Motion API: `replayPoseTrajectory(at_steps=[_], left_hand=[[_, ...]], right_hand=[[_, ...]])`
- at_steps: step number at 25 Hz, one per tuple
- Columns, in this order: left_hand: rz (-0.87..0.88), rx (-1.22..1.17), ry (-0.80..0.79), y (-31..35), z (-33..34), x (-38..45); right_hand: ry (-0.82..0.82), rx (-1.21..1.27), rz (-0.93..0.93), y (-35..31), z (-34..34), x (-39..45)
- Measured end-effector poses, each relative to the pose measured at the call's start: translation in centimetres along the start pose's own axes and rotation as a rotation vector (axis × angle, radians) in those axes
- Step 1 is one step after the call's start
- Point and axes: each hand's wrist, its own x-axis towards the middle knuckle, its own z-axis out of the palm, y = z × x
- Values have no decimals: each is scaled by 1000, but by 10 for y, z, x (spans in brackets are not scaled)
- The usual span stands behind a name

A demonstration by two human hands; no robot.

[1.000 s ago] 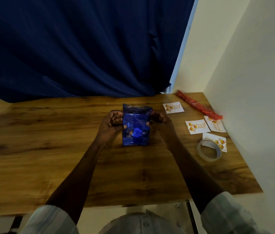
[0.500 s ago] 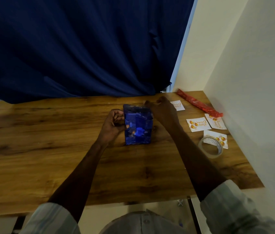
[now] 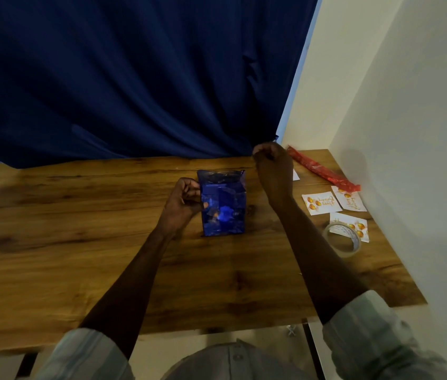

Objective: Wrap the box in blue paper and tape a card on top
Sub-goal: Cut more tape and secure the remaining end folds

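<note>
The box wrapped in shiny blue paper (image 3: 223,207) stands on the wooden table (image 3: 79,242), its far end still a loose open flap. My left hand (image 3: 184,204) grips the box's left side. My right hand (image 3: 273,168) hovers behind and to the right of the box near the table's back edge, fingertips pinched together with nothing visible in them. White cards with orange print lie at the right: one (image 3: 321,202), another (image 3: 350,201), a third (image 3: 354,224) under the clear tape roll (image 3: 346,253). A fourth card (image 3: 296,175) peeks from behind my right hand.
A red rolled wrapper (image 3: 324,171) lies diagonally at the back right corner. A dark blue curtain (image 3: 134,78) hangs behind the table and a white wall (image 3: 409,133) bounds its right side. The table's front edge is close to my body.
My right hand let go of the box's right side and moved up and back toward the table's rear edge, closing into a pinch. My left hand kept its hold on the box.
</note>
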Motion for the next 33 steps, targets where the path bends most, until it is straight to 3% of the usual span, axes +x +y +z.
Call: replayPoseTrajectory(at_steps=[2, 5, 9, 11, 17, 20, 23, 25, 27, 30, 33], left_hand=[[-1, 2, -3, -1, 0, 0], [11, 24, -7, 0, 2, 1], [30, 48, -29, 1, 8, 2], [27, 64, -28, 3, 9, 2], [41, 59, -23, 1, 1, -3], [33, 55, -15, -1, 0, -3], [13, 42, -13, 0, 0, -2], [-5, 35, -4, 2, 1, -4], [-3, 32, -4, 2, 3, -4], [1, 58, -10, 3, 3, -3], [-1, 56, 4, 1, 2, -1]], right_hand=[[10, 38, 117, 15, -4, -9], [-25, -210, 231, 18, -2, -15], [-239, -647, 39, -3, 12, 0], [-309, -770, 37, -7, 15, 6], [-215, -815, -38, -27, 9, 2], [-73, -570, -134, -26, 7, -1], [-20, 0, -69, 2, -1, -5], [-107, 246, 104, 30, -7, -17], [-248, 338, 247, 56, -11, -32], [-374, 443, 300, 75, -11, -42], [-389, 521, 292, 81, -8, -43]])
